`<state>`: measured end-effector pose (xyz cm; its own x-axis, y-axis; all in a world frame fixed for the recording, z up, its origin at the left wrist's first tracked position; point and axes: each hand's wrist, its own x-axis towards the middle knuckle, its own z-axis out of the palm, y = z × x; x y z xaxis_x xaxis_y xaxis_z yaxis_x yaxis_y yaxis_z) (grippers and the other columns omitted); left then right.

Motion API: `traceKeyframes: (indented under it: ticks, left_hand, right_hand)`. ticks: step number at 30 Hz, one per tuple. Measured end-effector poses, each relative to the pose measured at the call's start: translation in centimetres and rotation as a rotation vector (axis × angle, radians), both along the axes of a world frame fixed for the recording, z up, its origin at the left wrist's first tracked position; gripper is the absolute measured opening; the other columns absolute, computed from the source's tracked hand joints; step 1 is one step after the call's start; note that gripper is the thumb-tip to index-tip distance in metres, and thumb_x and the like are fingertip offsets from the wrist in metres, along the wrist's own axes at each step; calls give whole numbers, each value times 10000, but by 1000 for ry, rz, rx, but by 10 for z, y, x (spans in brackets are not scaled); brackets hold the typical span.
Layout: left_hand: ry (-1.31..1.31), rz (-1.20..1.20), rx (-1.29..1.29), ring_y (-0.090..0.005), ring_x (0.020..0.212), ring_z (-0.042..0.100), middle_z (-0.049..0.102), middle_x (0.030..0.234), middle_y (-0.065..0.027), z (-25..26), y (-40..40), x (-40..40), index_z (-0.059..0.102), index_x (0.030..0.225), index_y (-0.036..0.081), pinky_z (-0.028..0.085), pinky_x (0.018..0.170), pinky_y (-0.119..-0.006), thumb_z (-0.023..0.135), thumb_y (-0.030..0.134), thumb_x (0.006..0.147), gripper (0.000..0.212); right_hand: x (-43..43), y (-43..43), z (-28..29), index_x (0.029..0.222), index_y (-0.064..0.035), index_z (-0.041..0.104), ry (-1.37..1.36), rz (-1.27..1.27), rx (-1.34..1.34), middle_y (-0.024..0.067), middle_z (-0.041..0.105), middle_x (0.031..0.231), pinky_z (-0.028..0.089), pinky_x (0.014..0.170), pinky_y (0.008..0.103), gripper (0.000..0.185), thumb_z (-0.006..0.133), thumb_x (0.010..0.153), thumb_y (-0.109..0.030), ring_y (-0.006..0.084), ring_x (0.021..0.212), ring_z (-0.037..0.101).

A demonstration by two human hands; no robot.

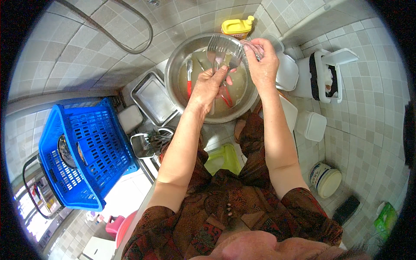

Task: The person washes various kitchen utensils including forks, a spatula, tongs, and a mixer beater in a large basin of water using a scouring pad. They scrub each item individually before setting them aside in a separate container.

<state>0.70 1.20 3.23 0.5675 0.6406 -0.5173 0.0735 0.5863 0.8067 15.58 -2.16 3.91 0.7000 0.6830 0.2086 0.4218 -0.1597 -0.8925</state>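
Note:
My left hand (211,85) grips several metal forks (217,53) by their handles, tines up, above a large round metal basin (172,70). Close to the tines, my right hand (264,63) pinches a crumpled pinkish scrubbing cloth (255,48). Cloudy water (199,86) lies in the basin. A utensil with a red handle (189,89) rests in it at the left. Other red handles (228,97) show below my left hand, partly covered by it. Whether the cloth touches a fork is hard to tell.
A yellow jug-shaped bottle (236,27) stands behind the basin. Left lie a rectangular metal tray (154,99), a container of cutlery (143,148) and a blue plastic basket (97,136). White lidded tubs (316,126) and an open white bin (338,83) stand right. A green stool (224,159) is between my legs.

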Motion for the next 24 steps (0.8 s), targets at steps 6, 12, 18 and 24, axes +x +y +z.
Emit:
traceKeyframes:
  ticks: [6, 12, 18, 24]
  left_hand:
    - [24, 39, 20, -54, 439, 348, 525, 614, 40, -5, 2, 1, 649, 878, 89, 262, 414, -209, 524, 290, 919, 240]
    - [-13, -94, 25, -55, 442, 356, 525, 625, 32, -2, -2, -2, 648, 909, 71, 257, 403, -210, 520, 274, 923, 240]
    - [-204, -98, -136, -54, 451, 362, 528, 667, 9, 10, 2, -4, 606, 1023, 6, 251, 393, -186, 501, 280, 932, 307]
    - [-276, -95, -171, -50, 456, 360, 522, 682, -2, 10, 4, -6, 579, 1074, -15, 261, 396, -181, 502, 289, 932, 344]
  right_hand:
    - [-28, -6, -5, 851, -54, 643, -124, 276, 137, 108, 633, 757, 469, 600, 388, 191, 558, 843, -225, 283, 646, 619]
    - [12, 5, -14, 883, -17, 627, -102, -74, -21, 160, 653, 828, 494, 686, 359, 235, 592, 817, -240, 282, 750, 643]
    - [16, -4, -10, 930, 29, 599, 472, -94, 195, 37, 628, 854, 455, 699, 219, 165, 667, 818, -72, 82, 767, 562]
    - [15, -4, -10, 943, 12, 601, 721, -20, 341, 28, 617, 839, 450, 648, 206, 161, 660, 832, -90, 72, 728, 548]
